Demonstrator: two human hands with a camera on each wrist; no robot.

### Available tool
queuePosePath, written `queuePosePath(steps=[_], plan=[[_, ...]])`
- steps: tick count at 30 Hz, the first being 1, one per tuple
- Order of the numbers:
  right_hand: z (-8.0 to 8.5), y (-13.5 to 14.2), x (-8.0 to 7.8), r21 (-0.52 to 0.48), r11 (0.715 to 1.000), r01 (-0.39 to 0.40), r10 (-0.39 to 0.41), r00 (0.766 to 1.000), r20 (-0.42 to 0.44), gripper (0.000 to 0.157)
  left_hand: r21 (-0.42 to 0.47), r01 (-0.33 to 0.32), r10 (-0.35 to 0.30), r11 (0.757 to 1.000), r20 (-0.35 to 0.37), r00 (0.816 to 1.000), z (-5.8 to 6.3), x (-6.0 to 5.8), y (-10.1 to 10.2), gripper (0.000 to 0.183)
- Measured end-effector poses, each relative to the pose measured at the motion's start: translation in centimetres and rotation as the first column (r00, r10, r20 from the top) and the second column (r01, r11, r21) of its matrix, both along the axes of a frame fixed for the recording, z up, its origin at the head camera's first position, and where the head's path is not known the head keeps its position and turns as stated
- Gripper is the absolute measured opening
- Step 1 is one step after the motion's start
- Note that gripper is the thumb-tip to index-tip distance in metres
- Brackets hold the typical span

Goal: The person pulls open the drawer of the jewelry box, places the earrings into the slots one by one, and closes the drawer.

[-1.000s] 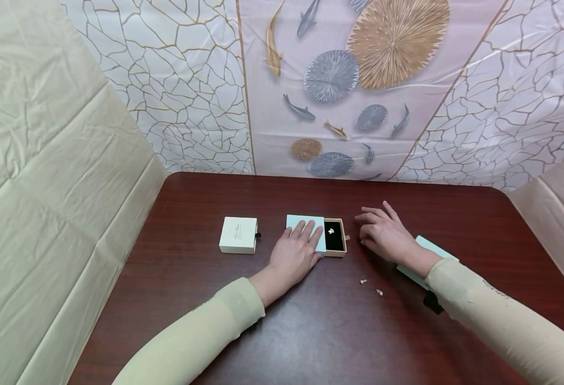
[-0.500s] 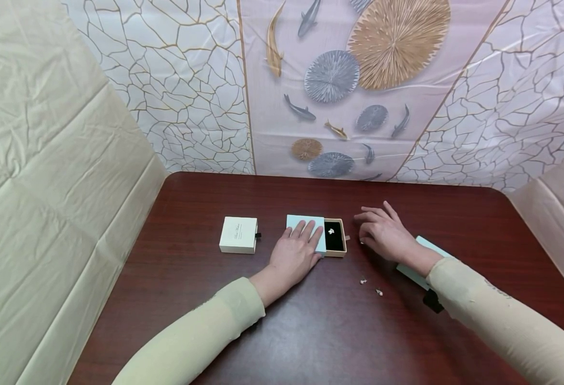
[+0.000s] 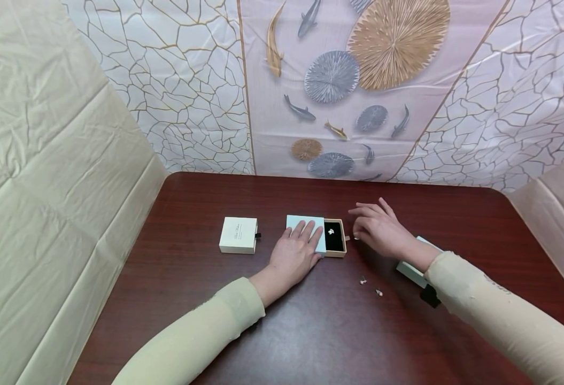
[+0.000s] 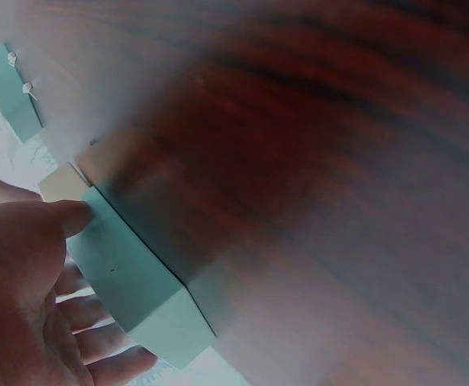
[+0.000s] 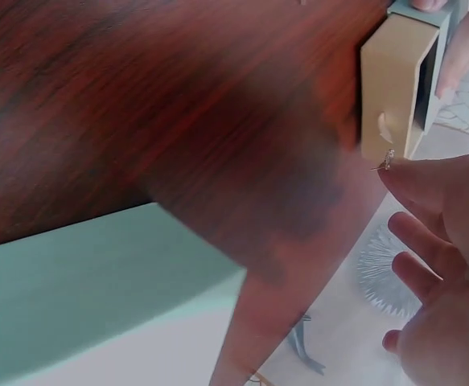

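Note:
My left hand (image 3: 295,248) rests on the sleeve of a small light blue sliding box (image 3: 306,219), its fingers spread over the top and its thumb against the near side (image 4: 129,257). The drawer (image 3: 335,254) is partly out to the right, lined in black, with a small white earring (image 3: 331,231) on the lining. Right of the drawer, my right hand (image 3: 378,227) pinches a tiny earring (image 5: 388,160) between thumb and forefinger, close to the drawer's pull tab (image 5: 384,127). Two more small earrings, one (image 3: 363,280) left of the other (image 3: 379,292), lie on the table nearer me.
A closed white box (image 3: 238,235) with a black tab stands at the left on the dark wooden table (image 3: 282,342). Another light blue box (image 3: 410,274) with a black tab lies partly under my right forearm. A patterned cloth (image 3: 205,96) hangs behind the table.
My right hand has shifted slightly left towards the drawer, bringing the earring with it. The left hand and the boxes have stayed in place.

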State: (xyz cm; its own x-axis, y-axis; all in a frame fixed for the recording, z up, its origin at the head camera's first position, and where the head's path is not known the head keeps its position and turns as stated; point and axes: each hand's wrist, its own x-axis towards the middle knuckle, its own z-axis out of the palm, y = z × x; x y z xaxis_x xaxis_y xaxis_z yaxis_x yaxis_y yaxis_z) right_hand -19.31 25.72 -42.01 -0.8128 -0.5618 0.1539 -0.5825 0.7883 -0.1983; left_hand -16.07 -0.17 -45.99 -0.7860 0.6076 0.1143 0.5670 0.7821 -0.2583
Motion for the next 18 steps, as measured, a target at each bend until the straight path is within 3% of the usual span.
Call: queuePosePath(steps=[18], plan=[[1.1, -1.6, -0.4, -0.091, 0.996, -0.005, 0.014, 0.995, 0.096, 0.014, 0.015, 0.002, -0.002, 1.0, -0.01, 1.0, 0.0, 0.0, 0.0, 0.063]])
